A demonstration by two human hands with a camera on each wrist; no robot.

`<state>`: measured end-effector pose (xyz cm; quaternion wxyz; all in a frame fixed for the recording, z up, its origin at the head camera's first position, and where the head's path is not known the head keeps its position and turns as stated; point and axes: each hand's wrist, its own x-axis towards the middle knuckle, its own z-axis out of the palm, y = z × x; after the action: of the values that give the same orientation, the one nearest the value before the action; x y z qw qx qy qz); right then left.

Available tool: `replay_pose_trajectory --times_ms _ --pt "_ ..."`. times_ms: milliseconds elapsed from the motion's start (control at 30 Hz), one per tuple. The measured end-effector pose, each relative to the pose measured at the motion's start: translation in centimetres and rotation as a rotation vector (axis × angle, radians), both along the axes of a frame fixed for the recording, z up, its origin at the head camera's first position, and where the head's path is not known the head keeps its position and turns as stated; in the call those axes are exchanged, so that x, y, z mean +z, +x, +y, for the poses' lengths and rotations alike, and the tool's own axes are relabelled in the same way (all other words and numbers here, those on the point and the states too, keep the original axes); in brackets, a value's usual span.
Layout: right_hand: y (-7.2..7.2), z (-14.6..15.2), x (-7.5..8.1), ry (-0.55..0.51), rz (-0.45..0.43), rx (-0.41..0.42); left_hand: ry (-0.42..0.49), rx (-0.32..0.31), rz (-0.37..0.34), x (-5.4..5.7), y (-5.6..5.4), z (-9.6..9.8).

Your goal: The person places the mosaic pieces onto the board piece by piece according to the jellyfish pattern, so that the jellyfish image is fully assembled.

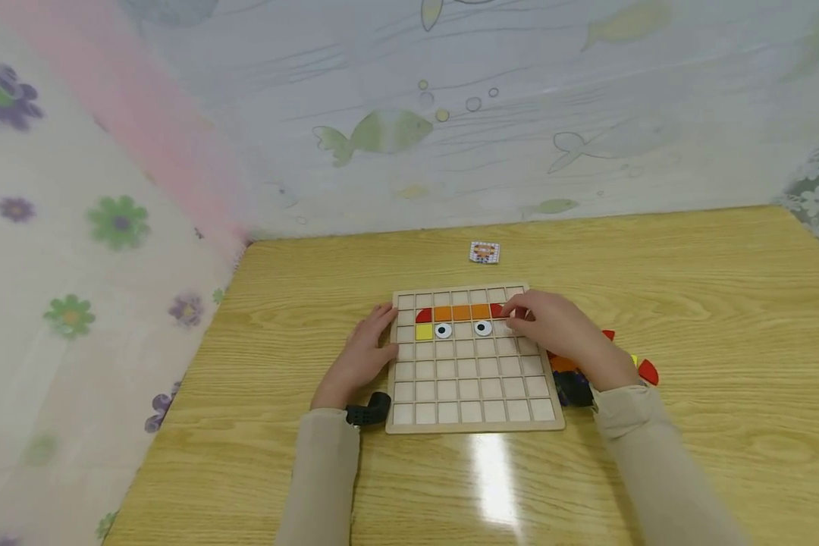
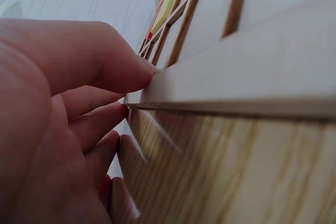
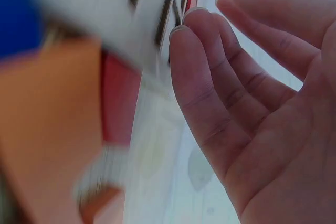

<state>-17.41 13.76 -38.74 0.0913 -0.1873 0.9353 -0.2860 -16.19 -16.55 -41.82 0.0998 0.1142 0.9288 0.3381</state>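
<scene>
A square wooden grid board (image 1: 450, 390) lies on the table. In its upper cells are red quarter-round pieces (image 1: 424, 315), orange squares (image 1: 461, 312), a yellow square (image 1: 424, 331) and two round eye pieces (image 1: 443, 331). My left hand (image 1: 360, 353) rests against the board's left edge; its thumb (image 2: 128, 72) touches the rim, with fairly straight fingers beside it. Over the board's upper right, my right hand (image 1: 553, 322) has its fingertips by the right-hand red piece (image 1: 496, 310). The right wrist view shows its thumb and fingers apart, with nothing held between them.
Loose pieces lie right of the board, partly under my right forearm, including a red one (image 1: 648, 371) and an orange one (image 1: 563, 364). Behind the board lies a small picture card (image 1: 484, 252). Patterned walls (image 1: 409, 174) border the table (image 1: 300, 280) behind and left.
</scene>
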Motion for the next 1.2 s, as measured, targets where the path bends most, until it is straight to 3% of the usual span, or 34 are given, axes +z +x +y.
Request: replay_pose_trajectory --times_ms 300,567,833,1033,1200 --pt "1.1 3.0 0.2 0.017 -0.01 -0.029 -0.008 -0.007 -0.001 0.0 0.1 0.0" --pt "1.2 6.5 0.9 0.021 -0.025 -0.054 -0.004 -0.007 -0.005 0.1 0.1 0.0" --pt "1.4 9.1 1.0 0.023 -0.094 -0.101 -0.001 -0.01 -0.002 0.1 0.1 -0.1" --pt "1.4 10.7 0.6 0.058 -0.098 -0.087 0.001 -0.004 0.003 0.1 0.1 0.0" --pt "1.5 11.5 0.3 0.042 -0.166 -0.072 0.007 -0.007 0.009 0.2 0.2 0.0"
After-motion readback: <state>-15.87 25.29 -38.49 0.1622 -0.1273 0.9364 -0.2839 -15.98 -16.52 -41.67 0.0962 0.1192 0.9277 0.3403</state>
